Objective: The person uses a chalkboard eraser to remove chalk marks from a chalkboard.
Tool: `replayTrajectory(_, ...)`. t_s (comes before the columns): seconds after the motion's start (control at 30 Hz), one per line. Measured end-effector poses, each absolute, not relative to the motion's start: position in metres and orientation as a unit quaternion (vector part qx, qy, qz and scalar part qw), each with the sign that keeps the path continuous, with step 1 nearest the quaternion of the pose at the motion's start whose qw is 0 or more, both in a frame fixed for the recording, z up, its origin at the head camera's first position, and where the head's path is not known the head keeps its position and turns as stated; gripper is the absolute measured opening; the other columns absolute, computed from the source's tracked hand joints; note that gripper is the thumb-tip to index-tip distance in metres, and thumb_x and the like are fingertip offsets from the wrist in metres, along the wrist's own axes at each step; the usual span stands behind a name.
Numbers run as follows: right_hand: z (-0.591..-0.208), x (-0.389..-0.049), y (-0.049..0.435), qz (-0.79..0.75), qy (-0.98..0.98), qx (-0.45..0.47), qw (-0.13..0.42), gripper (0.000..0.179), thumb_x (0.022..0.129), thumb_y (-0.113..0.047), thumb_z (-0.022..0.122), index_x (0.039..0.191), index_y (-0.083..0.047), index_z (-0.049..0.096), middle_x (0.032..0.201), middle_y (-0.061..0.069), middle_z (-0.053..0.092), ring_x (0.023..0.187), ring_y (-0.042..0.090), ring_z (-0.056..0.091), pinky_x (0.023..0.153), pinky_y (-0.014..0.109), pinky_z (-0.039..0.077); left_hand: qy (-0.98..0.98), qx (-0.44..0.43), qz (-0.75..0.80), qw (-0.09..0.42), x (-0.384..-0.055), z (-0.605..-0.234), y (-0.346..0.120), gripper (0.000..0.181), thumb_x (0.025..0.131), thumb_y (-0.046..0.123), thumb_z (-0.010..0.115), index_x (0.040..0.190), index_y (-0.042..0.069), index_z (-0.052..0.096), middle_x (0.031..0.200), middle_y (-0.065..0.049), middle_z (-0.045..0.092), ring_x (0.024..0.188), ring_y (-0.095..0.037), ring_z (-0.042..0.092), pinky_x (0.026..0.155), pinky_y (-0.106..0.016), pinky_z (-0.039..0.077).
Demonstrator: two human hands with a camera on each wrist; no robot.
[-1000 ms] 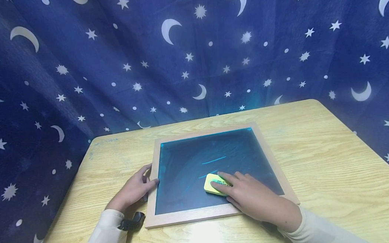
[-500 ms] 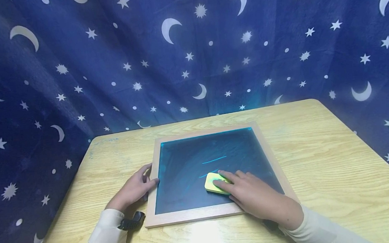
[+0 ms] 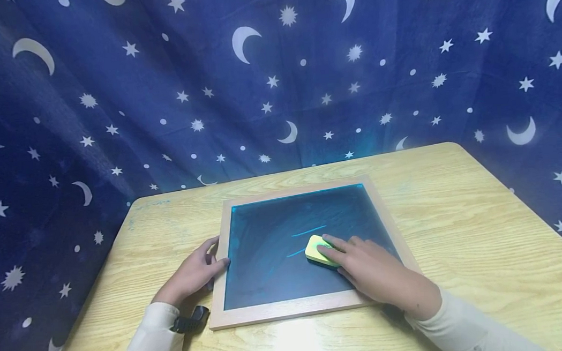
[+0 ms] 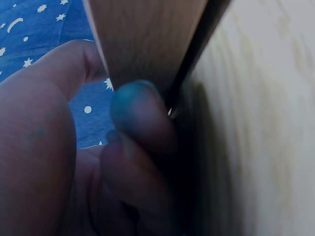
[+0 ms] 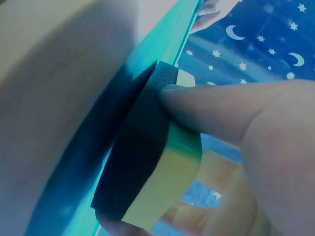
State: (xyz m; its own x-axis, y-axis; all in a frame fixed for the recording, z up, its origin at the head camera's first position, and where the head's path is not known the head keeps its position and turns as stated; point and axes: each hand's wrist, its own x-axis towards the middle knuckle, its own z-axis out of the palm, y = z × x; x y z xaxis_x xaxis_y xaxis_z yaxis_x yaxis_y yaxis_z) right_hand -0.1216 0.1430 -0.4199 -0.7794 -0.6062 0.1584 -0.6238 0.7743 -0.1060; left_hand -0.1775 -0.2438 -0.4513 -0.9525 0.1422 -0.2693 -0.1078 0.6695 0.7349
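Note:
A small chalkboard [image 3: 268, 278] with a pale wooden frame lies on the table, two blue chalk lines [image 3: 308, 231] near its middle. My right hand [image 3: 371, 269] grips a yellow board eraser [image 3: 314, 250] with the fingers over its top. In the right wrist view, the thumb presses the side of the eraser [image 5: 142, 142], whose dark felt faces the board close over it. My left hand [image 3: 195, 269] holds the frame's left side, thumb on the rim. In the left wrist view, curled fingertips [image 4: 140, 108] sit right at the frame's lower edge.
The wooden table [image 3: 482, 227] extends around the board, with faint blue smudges [image 3: 152, 205] at its back left. A blue curtain [image 3: 274, 63] with moons and stars hangs behind and along both sides. A black strap [image 3: 190, 320] is on the left wrist.
My right hand has moved the eraser away from me and slightly right over the board, uncovering more of the lower chalk line. My left hand stays on the frame.

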Motion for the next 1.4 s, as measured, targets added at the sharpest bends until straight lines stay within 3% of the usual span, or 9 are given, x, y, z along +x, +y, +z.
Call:
replayTrajectory(0.7,-0.416,-0.123,0.147,0.067,-0.942,0.317,0.086,0.053,0.088,-0.012,0.074,0.138,-0.014,0.060,0.145,0.013,0.056,0.091,0.030,0.063,0.070,0.043,0.054,0.904,0.006,0.399,0.150,-0.178,-0.451,-0.243,0.070,0.095,0.028,0.064,0.155,0.014,0.031,0.074,-0.006,0.058,0.046,-0.015,0.050,0.047,-0.030,0.045)
replayTrajectory(1.0,-0.419,-0.121,0.142,0.053,-0.942,0.321,0.086,0.046,0.094,-0.010,0.065,0.140,-0.016,0.058,0.145,0.011,0.056,0.086,0.026,0.059,0.061,0.036,0.047,0.906,0.006,0.395,0.150,-0.178,-0.451,-0.243,0.069,0.095,0.029,0.064,0.155,0.015,0.032,0.073,-0.005,0.057,0.046,-0.014,0.049,0.047,-0.030,0.045)
replayTrajectory(1.3,-0.420,-0.113,0.132,0.078,-0.932,0.350,0.048,0.048,0.095,-0.017,0.067,0.141,-0.016,0.054,0.151,0.003,0.051,0.102,0.026,0.061,0.078,0.041,0.053,0.903,0.009,0.402,0.150,-0.179,-0.452,-0.244,0.068,0.095,0.028,0.064,0.155,0.016,0.032,0.073,-0.005,0.057,0.045,-0.014,0.049,0.046,-0.031,0.046)
replayTrajectory(1.4,-0.420,-0.109,0.128,0.079,-0.926,0.366,0.051,0.049,0.095,-0.019,0.067,0.142,-0.016,0.055,0.151,0.001,0.051,0.101,0.025,0.060,0.077,0.040,0.052,0.902,0.011,0.404,0.152,-0.179,-0.453,-0.244,0.069,0.096,0.028,0.064,0.155,0.016,0.032,0.073,-0.005,0.057,0.045,-0.014,0.049,0.045,-0.030,0.045)
